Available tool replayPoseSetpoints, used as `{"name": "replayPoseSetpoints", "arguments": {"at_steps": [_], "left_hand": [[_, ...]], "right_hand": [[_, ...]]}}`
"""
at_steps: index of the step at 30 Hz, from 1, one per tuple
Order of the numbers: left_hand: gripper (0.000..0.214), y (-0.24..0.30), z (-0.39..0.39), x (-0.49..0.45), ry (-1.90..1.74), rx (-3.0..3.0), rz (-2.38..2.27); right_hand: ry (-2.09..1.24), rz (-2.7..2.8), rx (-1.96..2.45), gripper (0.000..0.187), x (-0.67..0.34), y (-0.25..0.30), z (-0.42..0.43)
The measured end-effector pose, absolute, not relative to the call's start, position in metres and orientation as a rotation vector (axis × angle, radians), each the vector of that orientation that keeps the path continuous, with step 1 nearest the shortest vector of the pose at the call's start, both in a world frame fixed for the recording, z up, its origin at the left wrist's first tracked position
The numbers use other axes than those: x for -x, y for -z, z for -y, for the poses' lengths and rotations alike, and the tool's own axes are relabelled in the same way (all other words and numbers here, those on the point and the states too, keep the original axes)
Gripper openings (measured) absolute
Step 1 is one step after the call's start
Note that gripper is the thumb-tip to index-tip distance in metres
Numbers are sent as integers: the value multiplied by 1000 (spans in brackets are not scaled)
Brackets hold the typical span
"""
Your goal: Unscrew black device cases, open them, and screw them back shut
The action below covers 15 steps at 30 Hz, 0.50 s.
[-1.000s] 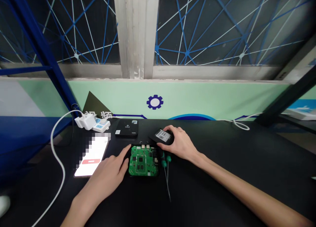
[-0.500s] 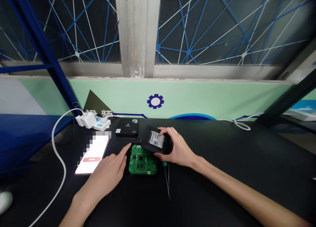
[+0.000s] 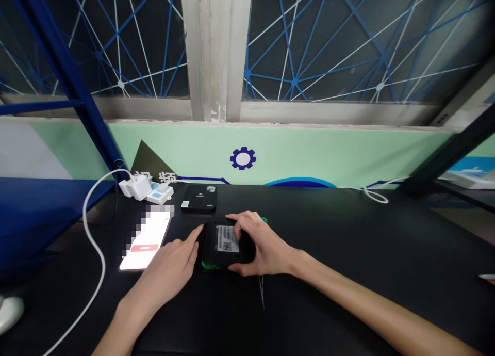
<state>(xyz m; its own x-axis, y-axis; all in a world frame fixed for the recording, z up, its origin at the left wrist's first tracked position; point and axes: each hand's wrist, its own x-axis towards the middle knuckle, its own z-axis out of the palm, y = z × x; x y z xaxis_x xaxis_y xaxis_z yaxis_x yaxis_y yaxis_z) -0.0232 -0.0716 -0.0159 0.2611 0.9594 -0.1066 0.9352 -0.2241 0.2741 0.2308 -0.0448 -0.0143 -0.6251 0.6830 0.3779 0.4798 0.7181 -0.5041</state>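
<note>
A black cover with a white label lies on top of the green circuit board, of which only a thin green edge shows at the front. My right hand grips the cover from its right side, fingers curled over the top and thumb under the front. My left hand rests on the table to the left, its fingers stretched out and a fingertip touching the cover's left edge. Two green-handled screwdrivers lie under my right hand, mostly hidden.
A lit phone lies left of my left hand. Behind it sit a white charger with a looping white cable and a second black box. Another white cable lies at the back right of the black table.
My right hand lifted the black cover from the back, carried it over the green board and set it down on it. The left hand stayed put.
</note>
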Motion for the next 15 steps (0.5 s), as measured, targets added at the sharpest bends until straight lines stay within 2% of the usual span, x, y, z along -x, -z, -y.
{"name": "replayPoseSetpoints", "arguments": {"at_steps": [15], "left_hand": [[55, 15, 72, 21, -76, -2283, -1791]], "right_hand": [[-510, 2458, 874, 44, -227, 13, 43]]}}
